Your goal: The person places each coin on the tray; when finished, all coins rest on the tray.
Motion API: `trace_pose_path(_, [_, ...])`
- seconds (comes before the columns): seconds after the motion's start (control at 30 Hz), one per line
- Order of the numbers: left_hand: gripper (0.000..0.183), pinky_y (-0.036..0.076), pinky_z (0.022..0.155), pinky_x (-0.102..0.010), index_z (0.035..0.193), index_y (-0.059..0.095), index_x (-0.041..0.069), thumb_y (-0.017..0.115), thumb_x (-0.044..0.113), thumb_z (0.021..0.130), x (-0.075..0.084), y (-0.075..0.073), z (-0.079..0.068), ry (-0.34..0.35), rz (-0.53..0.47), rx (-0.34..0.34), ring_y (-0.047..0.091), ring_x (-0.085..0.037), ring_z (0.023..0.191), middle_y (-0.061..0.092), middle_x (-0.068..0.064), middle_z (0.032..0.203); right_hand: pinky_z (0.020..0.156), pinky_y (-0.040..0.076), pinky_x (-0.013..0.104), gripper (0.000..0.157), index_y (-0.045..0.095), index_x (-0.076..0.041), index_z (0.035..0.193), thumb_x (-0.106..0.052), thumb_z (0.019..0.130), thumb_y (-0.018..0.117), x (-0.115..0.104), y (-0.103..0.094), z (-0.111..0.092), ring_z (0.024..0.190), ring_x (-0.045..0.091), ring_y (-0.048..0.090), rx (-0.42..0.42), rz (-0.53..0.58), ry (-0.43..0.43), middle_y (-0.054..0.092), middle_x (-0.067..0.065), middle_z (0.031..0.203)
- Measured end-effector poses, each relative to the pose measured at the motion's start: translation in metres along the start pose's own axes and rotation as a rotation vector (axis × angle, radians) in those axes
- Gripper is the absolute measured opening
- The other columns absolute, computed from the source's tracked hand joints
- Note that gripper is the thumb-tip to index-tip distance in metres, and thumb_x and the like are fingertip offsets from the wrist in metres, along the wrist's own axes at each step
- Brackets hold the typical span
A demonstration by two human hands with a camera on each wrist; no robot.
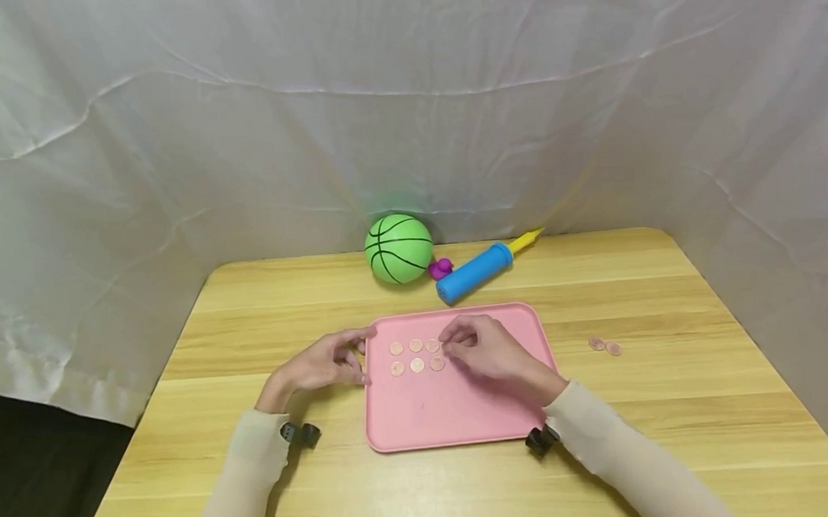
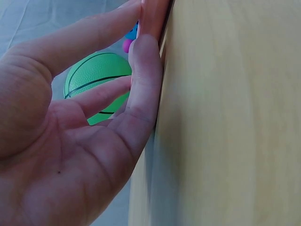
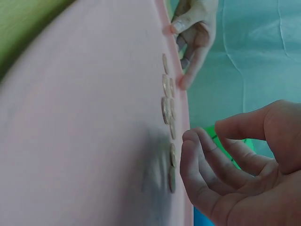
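The pink tray (image 1: pixel 457 412) lies on the table, with several round copper-coloured coins (image 1: pixel 417 365) set out in two rows near its far side. At the tray's left rim, my left hand (image 1: pixel 328 360) touches the edge with its thumb and fingertips spread apart. My right hand (image 1: pixel 492 352) hovers over the tray at the right end of the rows. In the right wrist view its thumb and bent fingers (image 3: pixel 193 165) stand apart with nothing between them, close to the coins (image 3: pixel 172 155). Two more coins (image 1: pixel 604 346) lie on the table right of the tray.
Behind the tray stand a green ball (image 1: pixel 399 249) with black lines and a small purple duck (image 1: pixel 441 268). A blue hand pump (image 1: pixel 474 273) with a yellow nozzle lies beside them. Light cloth (image 1: pixel 449 132) hangs behind the table's far edge.
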State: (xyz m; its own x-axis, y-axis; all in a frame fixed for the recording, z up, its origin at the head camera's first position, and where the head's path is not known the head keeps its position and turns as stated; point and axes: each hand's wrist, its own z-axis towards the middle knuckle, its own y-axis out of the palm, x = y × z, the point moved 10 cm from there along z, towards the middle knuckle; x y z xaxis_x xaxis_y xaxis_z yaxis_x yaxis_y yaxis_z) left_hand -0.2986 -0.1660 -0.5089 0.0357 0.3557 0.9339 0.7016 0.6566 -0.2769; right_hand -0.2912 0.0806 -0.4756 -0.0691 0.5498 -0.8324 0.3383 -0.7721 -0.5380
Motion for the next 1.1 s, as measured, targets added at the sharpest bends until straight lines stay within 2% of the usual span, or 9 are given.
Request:
trace_pose_path(0.17, [0.094,0.062,0.083,-0.02,0.17,0.029,-0.004,0.079,-0.005,0.09,0.001,0.0,0.001,-0.004,-0.006,-0.002,0.066,-0.011,0.09,0.052,-0.028,0.134,0.093,0.062,0.035,0.016,0.078,-0.006,0.117,-0.013,0.104,0.071,0.0,-0.015,-0.006,0.095,0.017,0.071,0.016,0.013,-0.021,0.079,0.008,0.108])
trace_pose_path(0.4, [0.094,0.063,0.083,-0.02,0.17,0.028,-0.005,0.079,-0.006,0.09,0.0,0.001,0.001,0.006,-0.008,-0.008,0.067,-0.011,0.091,0.052,-0.028,0.134,0.088,0.061,0.025,0.019,0.077,0.0,0.118,-0.007,0.101,0.072,0.003,-0.037,-0.019,0.097,0.021,0.072,0.05,0.02,-0.071,0.079,0.015,0.11])
trace_pose_path(0.53, [0.094,0.063,0.083,-0.02,0.17,0.029,-0.004,0.079,-0.006,0.09,0.001,0.0,0.001,0.004,-0.001,-0.002,0.067,-0.011,0.091,0.052,-0.027,0.134,0.092,0.061,0.027,0.021,0.075,0.004,0.12,-0.005,0.101,0.071,0.006,-0.053,-0.026,0.102,0.025,0.073,0.073,0.014,-0.087,0.078,0.018,0.114])
trace_pose_path(0.67, [0.094,0.063,0.084,-0.02,0.17,0.029,-0.004,0.079,-0.006,0.09,0.002,0.0,0.001,0.006,-0.001,-0.003,0.067,-0.012,0.091,0.051,-0.027,0.134,0.097,0.06,0.032,0.025,0.074,0.002,0.125,-0.006,0.102,0.071,0.015,-0.072,-0.035,0.108,0.026,0.073,0.101,-0.011,-0.047,0.078,0.017,0.119])
trace_pose_path(0.73, [0.093,0.064,0.085,-0.022,0.17,0.029,-0.004,0.078,-0.007,0.09,0.002,0.001,0.001,0.012,-0.012,-0.009,0.068,-0.012,0.091,0.051,-0.028,0.134,0.097,0.06,0.03,0.026,0.073,0.001,0.127,-0.006,0.102,0.071,0.02,-0.082,-0.04,0.109,0.027,0.073,0.113,-0.021,-0.036,0.078,0.016,0.12])
trace_pose_path(0.9, [0.093,0.065,0.087,-0.023,0.17,0.028,-0.005,0.076,-0.008,0.091,0.002,0.002,0.0,0.021,-0.028,-0.019,0.07,-0.012,0.092,0.051,-0.03,0.135,0.088,0.061,0.023,0.026,0.073,0.001,0.127,-0.008,0.103,0.071,0.033,-0.105,-0.052,0.108,0.029,0.073,0.149,-0.039,-0.026,0.077,0.018,0.121])
trace_pose_path(1.1, [0.094,0.063,0.085,-0.021,0.17,0.028,-0.005,0.078,-0.007,0.09,0.003,0.001,0.0,0.015,-0.009,-0.01,0.068,-0.01,0.091,0.051,-0.029,0.135,0.085,0.061,0.024,0.024,0.074,-0.002,0.126,-0.015,0.105,0.071,0.051,-0.125,-0.067,0.107,0.027,0.073,0.19,-0.096,0.021,0.079,0.016,0.119])
